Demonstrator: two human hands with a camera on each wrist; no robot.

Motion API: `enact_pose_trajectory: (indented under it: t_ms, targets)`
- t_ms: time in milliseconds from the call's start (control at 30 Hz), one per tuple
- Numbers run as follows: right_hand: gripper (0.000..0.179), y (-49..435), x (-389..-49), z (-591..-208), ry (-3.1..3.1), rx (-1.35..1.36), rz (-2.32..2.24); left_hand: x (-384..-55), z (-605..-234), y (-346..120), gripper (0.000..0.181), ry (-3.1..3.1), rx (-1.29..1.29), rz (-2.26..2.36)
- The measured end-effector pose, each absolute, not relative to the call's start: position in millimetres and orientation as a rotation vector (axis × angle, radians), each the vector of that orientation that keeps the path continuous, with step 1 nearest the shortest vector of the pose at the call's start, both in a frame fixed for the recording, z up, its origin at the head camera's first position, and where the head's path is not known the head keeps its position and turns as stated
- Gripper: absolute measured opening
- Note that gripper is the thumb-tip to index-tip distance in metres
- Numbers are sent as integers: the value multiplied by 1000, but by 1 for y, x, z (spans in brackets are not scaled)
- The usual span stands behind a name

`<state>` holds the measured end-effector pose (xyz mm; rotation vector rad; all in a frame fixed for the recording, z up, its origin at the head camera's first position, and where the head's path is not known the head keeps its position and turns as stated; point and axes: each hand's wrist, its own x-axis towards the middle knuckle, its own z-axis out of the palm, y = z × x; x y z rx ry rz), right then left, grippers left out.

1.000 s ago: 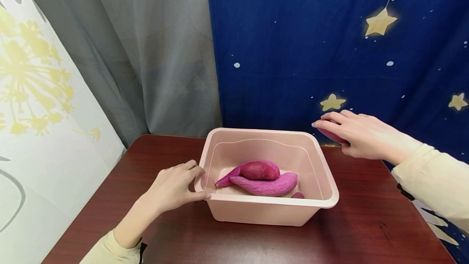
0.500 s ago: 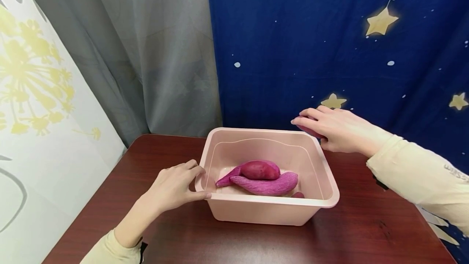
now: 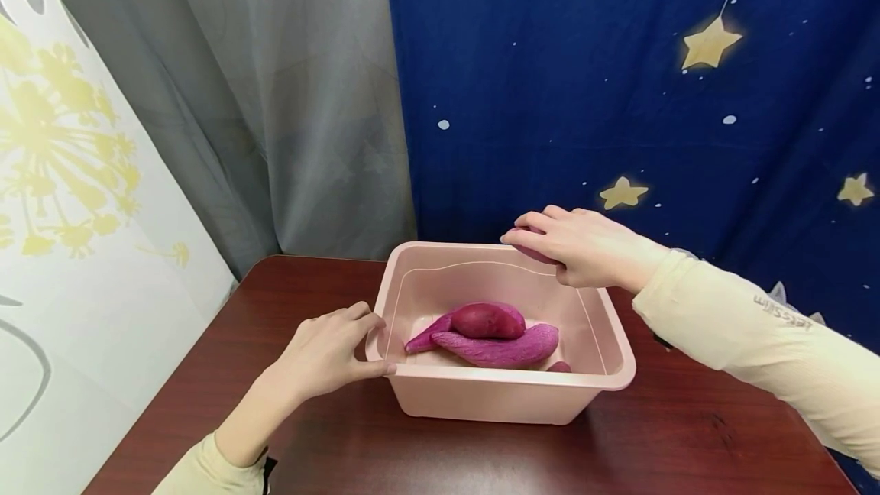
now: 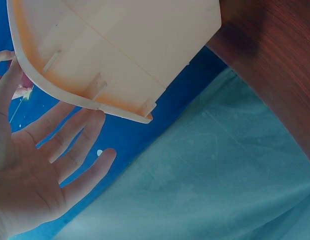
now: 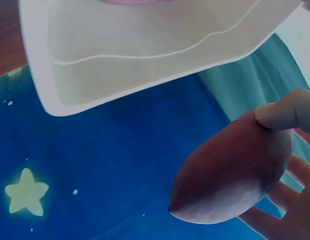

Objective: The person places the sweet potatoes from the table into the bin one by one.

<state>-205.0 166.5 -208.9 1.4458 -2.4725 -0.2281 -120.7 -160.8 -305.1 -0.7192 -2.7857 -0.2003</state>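
Observation:
A pink plastic basin (image 3: 495, 397) stands on the table. My left hand (image 3: 330, 348) holds its front left corner, thumb on the front rim and fingers at the left rim. In the left wrist view, the fingers (image 4: 77, 140) are spread, their tips meeting the rim. Above the back right rim, my right hand (image 3: 584, 247) grips a dark reddish sweet potato (image 5: 230, 172), tapered at one end. Inside the basin lie a smooth red sweet potato (image 3: 484, 320) and a wrinkled magenta one (image 3: 502, 348). A small dark pink end (image 3: 559, 367) shows behind the front wall.
The dark red wooden table (image 3: 687, 418) extends around the basin. Behind it hang a grey curtain (image 3: 330, 98) and a blue curtain with stars (image 3: 550, 98). A white panel with yellow flowers (image 3: 82, 250) leans at the left.
My right hand has moved left with the sweet potato, from right of the basin to over its back right rim. The left hand and basin have stayed put.

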Motion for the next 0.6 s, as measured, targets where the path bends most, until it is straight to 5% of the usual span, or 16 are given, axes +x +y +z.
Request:
enact_pose_trajectory:
  t_ms: [600]
  targets:
    - [61, 134, -213, -228, -2381, 1524, -229, -120, -306, -160, 40, -2772, -717, -191]
